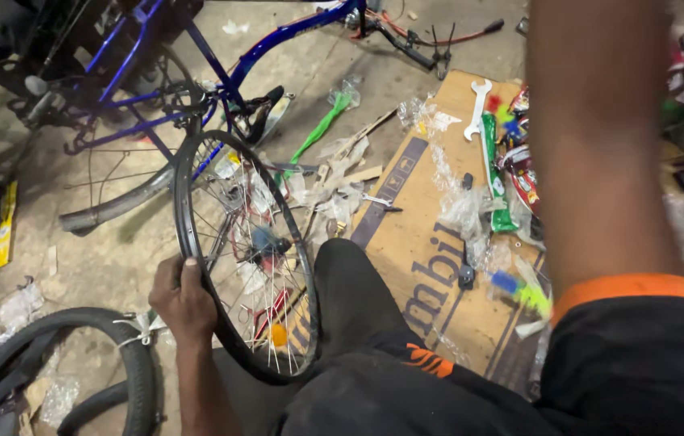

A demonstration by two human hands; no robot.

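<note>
Single head-worn view, looking steeply down from close above the spoked wheel [245, 258] at the person's knee. Beyond the wheel, floor and blue bicycle frame [196, 64]; right of it, flattened cardboard [430, 266].

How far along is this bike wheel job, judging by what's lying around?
Done: the wheel is off the blue bike frame and bare of rubber. In hand: the left hand grips its rim, propped against the knee. The right hand is out of view. Left: a tyre lies loose on the floor, and a spanner waits on the cardboard.
</note>
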